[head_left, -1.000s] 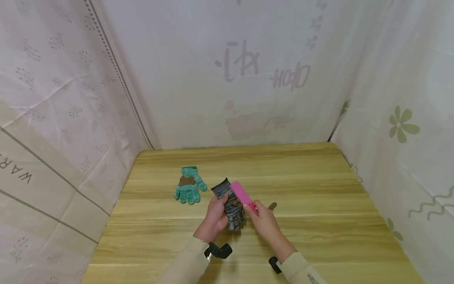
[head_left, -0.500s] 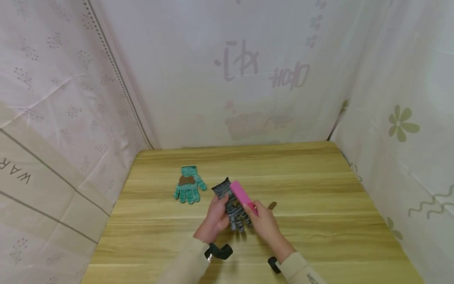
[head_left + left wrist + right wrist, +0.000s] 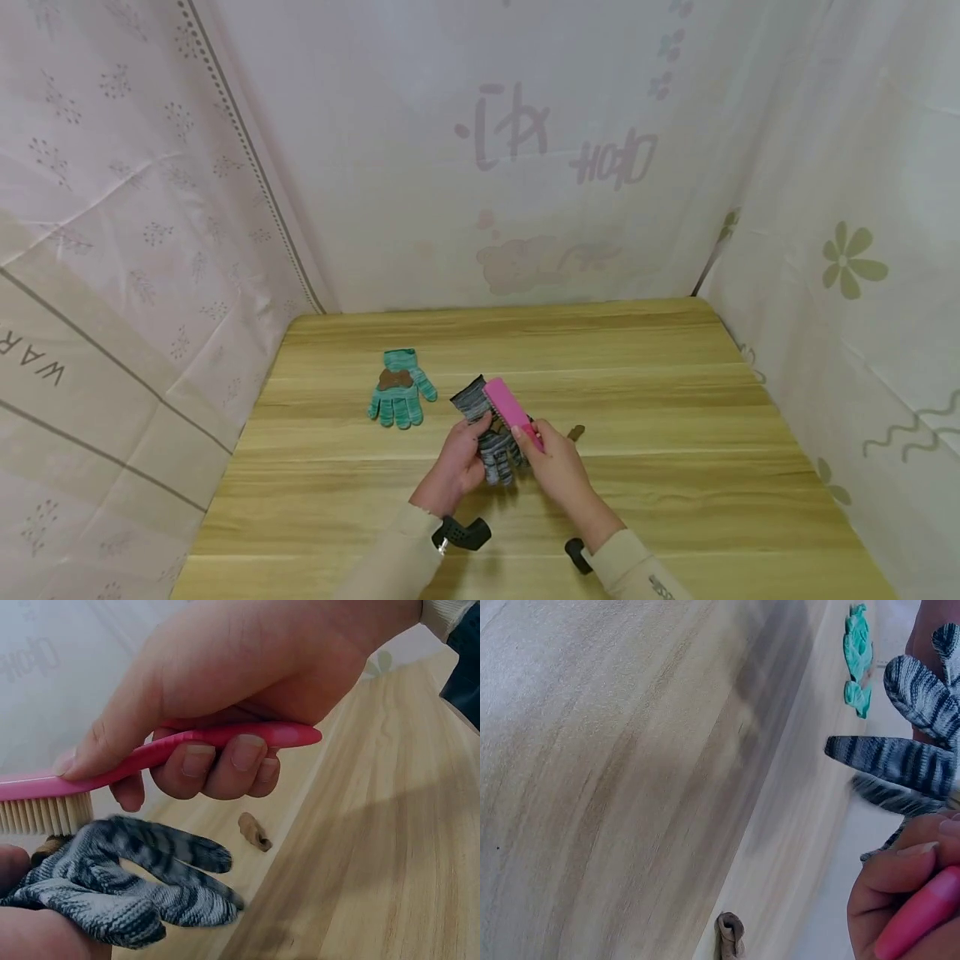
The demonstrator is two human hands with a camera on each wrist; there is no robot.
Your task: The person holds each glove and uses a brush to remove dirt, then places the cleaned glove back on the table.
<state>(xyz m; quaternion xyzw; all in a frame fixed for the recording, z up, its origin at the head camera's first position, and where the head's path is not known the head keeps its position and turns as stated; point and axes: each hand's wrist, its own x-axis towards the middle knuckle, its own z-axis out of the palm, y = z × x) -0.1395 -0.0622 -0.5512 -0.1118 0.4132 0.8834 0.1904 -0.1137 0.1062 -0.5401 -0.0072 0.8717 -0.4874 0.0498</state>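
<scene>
In the head view, my left hand (image 3: 457, 460) grips a grey-and-black striped knit glove (image 3: 498, 465) above the table, its thumb on top. My right hand (image 3: 561, 468) holds a pink brush (image 3: 506, 403) by the handle, the brush slanting across the glove. The left wrist view has the pale bristles (image 3: 45, 816) facing down, close over a brown spot (image 3: 51, 847) on the glove; whether they touch it cannot be told. The glove's fingers hang loose and spread. Curled fingers wrap the brush handle (image 3: 922, 911) in the right wrist view.
A green knit glove (image 3: 401, 408) with a brown patch (image 3: 395, 380) lies flat at the left of the wooden table (image 3: 660, 375). A small brown rolled piece (image 3: 255, 832) lies just beyond my right hand. Patterned curtains (image 3: 390, 167) enclose the back and sides.
My left hand has shifted slightly up and right on the glove, and the glove's fingers have swung about. The brush has moved slightly up and left, still over the glove.
</scene>
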